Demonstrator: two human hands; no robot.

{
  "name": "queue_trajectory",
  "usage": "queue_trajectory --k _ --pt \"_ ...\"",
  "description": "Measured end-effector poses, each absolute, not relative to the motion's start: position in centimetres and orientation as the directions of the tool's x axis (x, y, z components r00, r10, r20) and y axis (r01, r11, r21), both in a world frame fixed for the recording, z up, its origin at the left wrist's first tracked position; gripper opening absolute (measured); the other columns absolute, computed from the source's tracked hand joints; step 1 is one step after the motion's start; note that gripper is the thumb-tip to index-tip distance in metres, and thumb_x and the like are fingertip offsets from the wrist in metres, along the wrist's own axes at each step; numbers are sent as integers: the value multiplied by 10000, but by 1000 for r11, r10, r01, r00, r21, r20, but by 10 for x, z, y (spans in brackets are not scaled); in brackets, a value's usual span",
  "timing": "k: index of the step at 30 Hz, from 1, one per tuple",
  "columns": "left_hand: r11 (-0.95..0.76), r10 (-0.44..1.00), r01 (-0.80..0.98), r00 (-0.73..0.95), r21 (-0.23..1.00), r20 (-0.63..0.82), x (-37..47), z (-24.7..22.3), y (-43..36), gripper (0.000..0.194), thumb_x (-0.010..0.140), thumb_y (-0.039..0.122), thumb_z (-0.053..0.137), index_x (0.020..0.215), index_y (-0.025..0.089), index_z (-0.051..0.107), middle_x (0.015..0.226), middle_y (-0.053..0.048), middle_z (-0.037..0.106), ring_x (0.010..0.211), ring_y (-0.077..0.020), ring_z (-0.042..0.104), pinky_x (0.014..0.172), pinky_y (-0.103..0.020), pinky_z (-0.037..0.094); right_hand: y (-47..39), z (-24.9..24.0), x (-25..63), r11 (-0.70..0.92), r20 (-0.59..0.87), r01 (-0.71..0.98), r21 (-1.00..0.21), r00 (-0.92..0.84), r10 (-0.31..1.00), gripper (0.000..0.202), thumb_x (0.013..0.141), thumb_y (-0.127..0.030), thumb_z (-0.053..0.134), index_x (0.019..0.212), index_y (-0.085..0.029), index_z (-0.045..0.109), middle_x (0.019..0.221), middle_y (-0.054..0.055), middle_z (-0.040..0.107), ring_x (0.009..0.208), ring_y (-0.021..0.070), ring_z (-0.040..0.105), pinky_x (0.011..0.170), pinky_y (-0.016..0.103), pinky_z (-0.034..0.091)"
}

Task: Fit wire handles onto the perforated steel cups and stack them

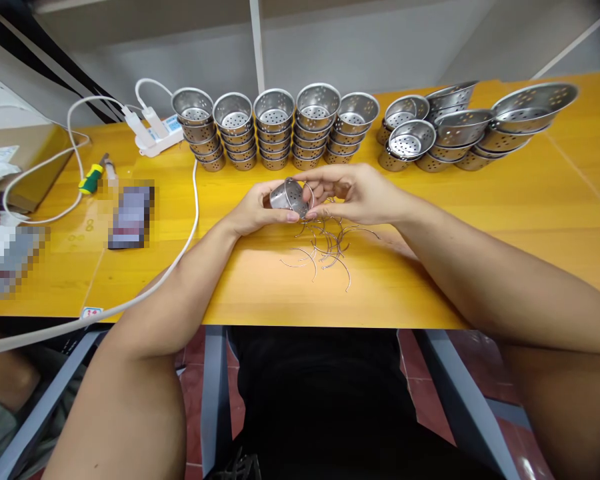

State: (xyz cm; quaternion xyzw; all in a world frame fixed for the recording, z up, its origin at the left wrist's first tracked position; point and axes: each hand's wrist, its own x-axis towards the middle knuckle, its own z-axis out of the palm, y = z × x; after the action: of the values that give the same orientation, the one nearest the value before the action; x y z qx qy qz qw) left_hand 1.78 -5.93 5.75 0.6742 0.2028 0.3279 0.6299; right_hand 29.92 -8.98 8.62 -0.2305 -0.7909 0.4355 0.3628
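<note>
A small perforated metal cup lies tilted on its side in my left hand, the thumb below it and the fingers behind. Its open mouth faces right, toward my right hand. The right thumb and fingers are curled at the cup's rim around a thin curved wire handle. Whether the wire's ends sit in the cup's holes is too small to tell. Beneath and beside my right hand, a loose pile of bent wire handles is spread on the yellow table.
Several stacks of perforated metal cups stand in a row along the back. More cups, some with wires, are grouped at the back right. A white cable runs from the power strip over my left forearm. A green-and-yellow screwdriver lies left.
</note>
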Motion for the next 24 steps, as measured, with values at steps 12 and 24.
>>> queue_trajectory --k 12,24 --pt "-344 732 -18 621 939 280 17 27 -43 1032 690 800 1198 1454 256 765 1318 -82 864 1171 -290 850 1103 -467 709 -82 62 293 545 428 27 -838 -587 687 730 1118 -697 957 1681 -292 731 1129 48 814 922 211 773 828 345 694" --pt "-682 684 213 527 700 505 13 14 -29 1151 905 943 965 1733 242 582 1719 -212 703 1645 -427 707 1480 -606 570 -81 56 273 734 618 377 -565 -397 679 308 1214 -589 748 1236 -302 856 1242 132 806 1168 370 769 1180 651 693"
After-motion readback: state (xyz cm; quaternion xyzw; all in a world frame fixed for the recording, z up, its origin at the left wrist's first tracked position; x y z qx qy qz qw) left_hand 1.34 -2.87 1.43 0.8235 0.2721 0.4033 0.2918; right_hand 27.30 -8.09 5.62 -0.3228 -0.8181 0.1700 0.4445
